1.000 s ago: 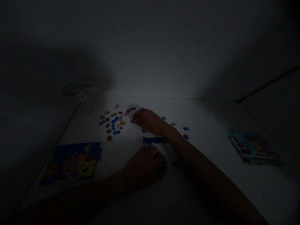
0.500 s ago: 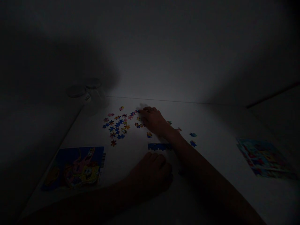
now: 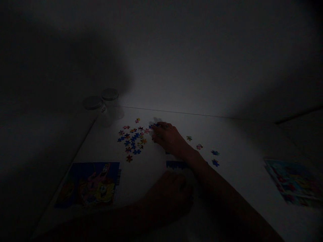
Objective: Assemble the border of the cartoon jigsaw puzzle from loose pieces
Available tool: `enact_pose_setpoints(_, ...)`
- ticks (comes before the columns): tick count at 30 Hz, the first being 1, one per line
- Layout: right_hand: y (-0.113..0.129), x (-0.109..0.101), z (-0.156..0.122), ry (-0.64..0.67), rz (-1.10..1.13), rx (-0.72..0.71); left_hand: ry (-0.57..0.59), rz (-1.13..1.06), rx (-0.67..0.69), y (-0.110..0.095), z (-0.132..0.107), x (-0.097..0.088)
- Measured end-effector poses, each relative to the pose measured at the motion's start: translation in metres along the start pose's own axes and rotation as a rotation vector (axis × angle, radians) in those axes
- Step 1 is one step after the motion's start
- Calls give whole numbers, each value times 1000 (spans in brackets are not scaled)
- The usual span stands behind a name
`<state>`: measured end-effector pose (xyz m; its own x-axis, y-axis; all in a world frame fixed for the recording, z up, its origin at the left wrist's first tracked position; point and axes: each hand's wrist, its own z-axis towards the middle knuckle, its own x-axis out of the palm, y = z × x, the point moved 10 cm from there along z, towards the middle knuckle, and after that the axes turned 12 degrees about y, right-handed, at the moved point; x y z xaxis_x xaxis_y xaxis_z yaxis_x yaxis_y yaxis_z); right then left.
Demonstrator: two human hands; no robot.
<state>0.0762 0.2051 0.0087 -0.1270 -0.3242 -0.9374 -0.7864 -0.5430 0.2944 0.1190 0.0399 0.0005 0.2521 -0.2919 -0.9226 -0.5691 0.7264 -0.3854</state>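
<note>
The scene is very dim. My right hand (image 3: 168, 137) reaches over the right end of a group of loose jigsaw pieces (image 3: 136, 136), its fingers stretched out and the thumb apart from them. Some pieces lie under or beside its fingertips, partly hidden. Closer to me, my left hand (image 3: 169, 193) rests on the table with its fingers curled; whatever is in it, if anything, is hidden. Just beyond its knuckles lies a joined strip of blue jigsaw pieces (image 3: 175, 164), its right end covered by my right forearm.
Two clear lidded jars (image 3: 113, 104) stand at the back left. A cartoon picture (image 3: 93, 183) lies at the left, and more colourful picture sheets (image 3: 295, 179) at the right. Several single pieces (image 3: 199, 146) are scattered right of my right forearm. A wall (image 3: 176, 84) rises behind the table.
The whole view has shifted, so everything appears further right and lower. My right hand has come slightly back, spreading over pieces that were visible beside it. My left hand stays curled.
</note>
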Motion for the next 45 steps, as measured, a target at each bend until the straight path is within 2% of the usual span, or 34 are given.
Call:
enact_pose_setpoints(7,19,4,-4,26,-10,-63,-15,-24,-5,0,1,4)
enact_pose_setpoints(12,25,6,-4,24,-18,-51,-17,-22,6,1,1,3)
enact_pose_setpoints(18,47,20,-4,78,-48,-132,-139,-4,39,-1,-1,-8)
enact_pose_setpoints(23,47,20,-3,43,-53,-123,-109,-34,31,0,1,-4)
enact_pose_setpoints(29,48,24,-3,38,-45,-136,-168,23,68,-3,-1,-10)
enact_pose_setpoints(34,53,10,-5,-5,-21,-185,-142,20,77,-4,-1,-7)
enact_pose_setpoints(41,56,5,-5,70,20,-234,-56,-19,40,0,2,6)
enact_pose_setpoints(45,53,2,-7,92,42,-233,-39,4,40,-1,2,6)
